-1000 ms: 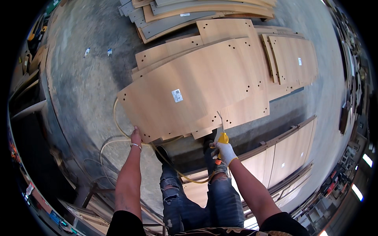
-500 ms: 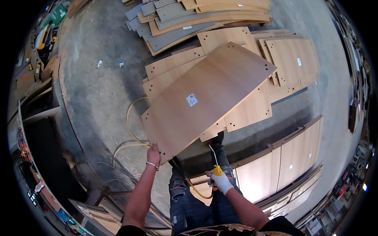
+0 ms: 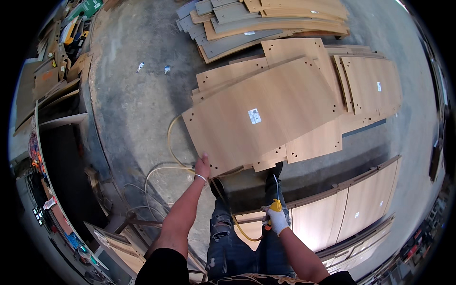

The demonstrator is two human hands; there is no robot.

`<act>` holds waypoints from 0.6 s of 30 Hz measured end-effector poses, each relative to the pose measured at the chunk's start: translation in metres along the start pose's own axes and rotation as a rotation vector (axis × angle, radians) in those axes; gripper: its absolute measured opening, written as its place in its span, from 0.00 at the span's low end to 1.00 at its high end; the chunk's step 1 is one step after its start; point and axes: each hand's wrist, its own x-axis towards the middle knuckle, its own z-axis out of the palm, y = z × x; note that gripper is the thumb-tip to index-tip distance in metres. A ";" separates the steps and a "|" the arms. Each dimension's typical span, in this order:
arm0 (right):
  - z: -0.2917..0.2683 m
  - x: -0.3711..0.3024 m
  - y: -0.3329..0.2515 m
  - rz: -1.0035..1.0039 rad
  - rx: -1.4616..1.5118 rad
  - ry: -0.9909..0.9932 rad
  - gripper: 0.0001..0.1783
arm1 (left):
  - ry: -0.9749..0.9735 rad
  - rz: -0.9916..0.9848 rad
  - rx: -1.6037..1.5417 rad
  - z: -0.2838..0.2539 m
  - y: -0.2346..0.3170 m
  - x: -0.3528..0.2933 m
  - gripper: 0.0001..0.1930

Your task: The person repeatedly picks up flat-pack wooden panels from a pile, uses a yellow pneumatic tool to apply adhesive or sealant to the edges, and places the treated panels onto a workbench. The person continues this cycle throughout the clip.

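At the far left of the frame, a heap of offcuts and boards (image 3: 66,76) runs up the rim, with a green box (image 3: 88,8) above it at the upper left. Below, a long black surface (image 3: 61,166) stretches down the left side. Beside it spreads the grey concrete floor (image 3: 128,109), scuffed, mottled and darkened by shadow; two small blue-and-white scraps (image 3: 140,67) lie on it at the upper left of centre. A yellowish hose (image 3: 169,137) loops across the floor at centre left, passing near the panels.

The bare left hand (image 3: 203,167), a pale bracelet (image 3: 200,177) at its wrist, is closed on the lower-left corner of the top panel (image 3: 223,130), thumb on the upper face, the other fingers mostly hidden. That wood-toned panel lies aslant at the centre of the frame over other panels, holes near its corners and a white label (image 3: 254,116) on its face. Behind it, at top centre, sits a stack of grey and wood-toned boards (image 3: 275,23).

At lower centre, the right hand (image 3: 279,220), in a white glove, is wrapped around a yellow air gun (image 3: 276,205), its thin nozzle pointing up the frame, apart from the panel. Farther right, pale panels (image 3: 318,213) lie at the lower right, and a smaller pile of panels (image 3: 373,85) at the upper right.
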 end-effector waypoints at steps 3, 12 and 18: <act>-0.003 0.003 0.001 0.015 -0.034 0.020 0.08 | -0.058 -0.005 -0.011 -0.001 0.008 0.031 0.36; 0.017 0.009 0.032 0.121 -0.062 0.022 0.06 | -0.149 0.028 -0.009 0.019 0.054 0.076 0.30; 0.028 0.005 0.015 0.069 -0.093 -0.012 0.09 | -0.033 0.143 -0.056 0.031 0.042 0.058 0.30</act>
